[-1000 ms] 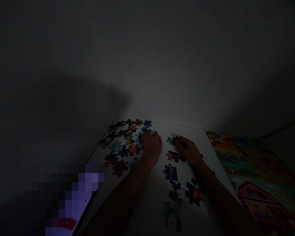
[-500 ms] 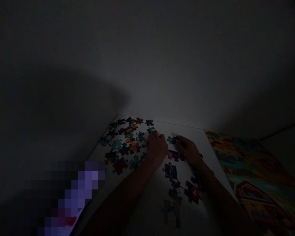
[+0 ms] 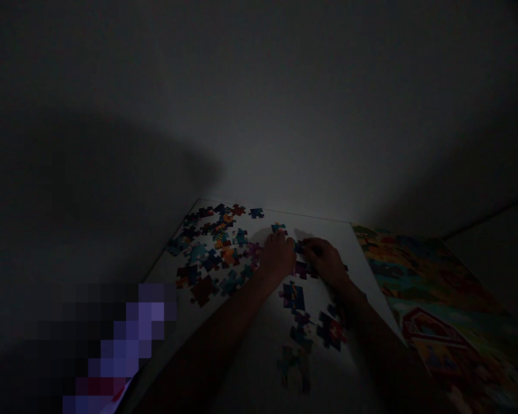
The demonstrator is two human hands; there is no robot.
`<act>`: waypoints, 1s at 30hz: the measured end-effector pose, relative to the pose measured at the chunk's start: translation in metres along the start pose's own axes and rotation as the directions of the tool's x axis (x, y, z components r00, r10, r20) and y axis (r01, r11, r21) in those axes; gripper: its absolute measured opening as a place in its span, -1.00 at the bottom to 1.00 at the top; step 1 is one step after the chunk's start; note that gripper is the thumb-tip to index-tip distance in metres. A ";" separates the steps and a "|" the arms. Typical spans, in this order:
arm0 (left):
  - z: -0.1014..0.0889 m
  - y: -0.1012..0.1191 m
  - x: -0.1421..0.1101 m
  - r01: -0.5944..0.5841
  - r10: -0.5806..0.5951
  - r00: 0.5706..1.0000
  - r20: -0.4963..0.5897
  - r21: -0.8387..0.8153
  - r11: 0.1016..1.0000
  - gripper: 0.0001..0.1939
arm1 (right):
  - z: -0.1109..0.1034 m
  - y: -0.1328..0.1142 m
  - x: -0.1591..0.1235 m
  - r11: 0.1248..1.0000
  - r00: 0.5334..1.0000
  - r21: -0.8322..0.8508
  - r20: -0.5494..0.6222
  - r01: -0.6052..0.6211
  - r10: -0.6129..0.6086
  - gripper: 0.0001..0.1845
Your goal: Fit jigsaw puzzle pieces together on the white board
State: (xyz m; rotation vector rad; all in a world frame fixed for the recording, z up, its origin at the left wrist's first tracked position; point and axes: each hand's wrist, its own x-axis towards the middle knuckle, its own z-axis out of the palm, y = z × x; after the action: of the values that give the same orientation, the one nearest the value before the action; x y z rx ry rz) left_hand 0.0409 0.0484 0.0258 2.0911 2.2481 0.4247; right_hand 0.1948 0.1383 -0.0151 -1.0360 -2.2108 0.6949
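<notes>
The scene is very dark. Several colourful jigsaw pieces (image 3: 211, 247) lie scattered on a white board (image 3: 259, 345). My left hand (image 3: 277, 257) rests palm down near the board's middle, its fingertips close to a small piece (image 3: 278, 228). My right hand (image 3: 327, 261) sits just to its right, fingers curled around a small piece (image 3: 300, 247) between the two hands. A purple cluster (image 3: 304, 269) lies right below that piece. More joined clusters (image 3: 292, 294) lie nearer to me, between my forearms.
A colourful puzzle box lid or picture (image 3: 431, 310) lies to the right of the board. A blurred purple and red object (image 3: 116, 345) sits at the lower left. A plain wall rises behind the board's far edge.
My left hand has slid right from the scattered pile to meet my right hand. The right hand has stayed on its small piece. The view has shifted slightly.
</notes>
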 end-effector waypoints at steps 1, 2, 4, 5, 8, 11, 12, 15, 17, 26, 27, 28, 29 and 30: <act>0.000 0.000 0.001 -0.015 0.015 1.000 0.006 -0.005 1.000 -0.79 | 0.000 0.000 0.000 1.000 1.000 -0.002 -0.002 -0.001 0.001 -0.82; 0.001 -0.001 0.001 -0.028 0.028 1.000 0.010 -0.010 1.000 -0.78 | 0.000 0.000 0.000 1.000 1.000 -0.004 -0.001 0.000 0.000 -0.82; 0.002 -0.001 0.002 -0.047 0.047 0.999 0.017 -0.019 0.999 -0.77 | 0.001 0.000 0.000 1.000 1.000 -0.009 0.002 0.006 -0.006 -0.83; 0.003 -0.001 0.002 -0.056 0.056 0.998 0.018 -0.025 0.998 -0.76 | 0.001 0.000 0.000 1.000 1.000 -0.013 0.006 0.010 -0.010 -0.83; 0.006 0.000 0.002 -0.086 0.087 0.996 0.017 -0.045 0.995 -0.75 | 0.000 -0.001 0.000 0.999 1.000 -0.026 0.017 0.023 -0.023 -0.82; 0.009 0.001 0.002 -0.125 0.126 0.992 0.015 -0.069 0.990 -0.73 | 0.000 -0.002 0.000 0.999 1.000 -0.038 0.020 0.019 -0.018 -0.80; 0.009 0.002 0.002 -0.139 0.140 0.990 0.016 -0.078 0.987 -0.72 | 0.000 -0.002 0.000 0.999 1.000 -0.040 0.014 0.011 -0.011 -0.79; 0.009 0.004 0.001 -0.178 0.182 0.983 0.027 -0.103 0.979 -0.72 | 0.000 0.001 0.000 0.999 1.000 -0.047 -0.010 -0.003 0.003 -0.76; 0.008 0.004 0.001 -0.194 0.199 0.979 0.032 -0.118 0.974 -0.74 | 0.001 0.003 0.000 0.999 1.000 -0.045 -0.017 0.003 -0.004 -0.73; -0.005 -0.015 0.018 -0.098 0.097 0.995 -0.014 -0.159 0.982 -0.76 | 0.005 0.013 0.002 0.980 0.986 -0.116 -0.022 0.160 -0.164 -0.62; -0.007 -0.022 0.021 -0.060 0.057 0.998 -0.028 -0.151 0.987 -0.76 | 0.005 0.013 0.002 0.978 0.986 -0.125 -0.013 0.164 -0.167 -0.61; -0.008 -0.030 0.023 -0.018 0.012 0.999 -0.041 -0.141 0.990 -0.75 | 0.005 0.013 0.002 0.977 0.986 -0.133 -0.003 0.167 -0.169 -0.61; -0.009 -0.039 0.024 0.028 -0.035 0.998 -0.051 -0.128 0.991 -0.73 | 0.004 0.012 0.001 0.975 0.985 -0.141 0.006 0.170 -0.171 -0.61; -0.009 -0.048 0.025 0.078 -0.085 0.995 -0.057 -0.115 0.990 -0.70 | 0.004 0.012 0.001 0.974 0.985 -0.148 0.013 0.171 -0.171 -0.60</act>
State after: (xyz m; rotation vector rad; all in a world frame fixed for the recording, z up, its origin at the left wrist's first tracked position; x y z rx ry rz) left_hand -0.0100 0.0688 0.0278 1.9508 2.2747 0.6047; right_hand 0.1972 0.1449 -0.0251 -0.9015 -2.3478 0.4595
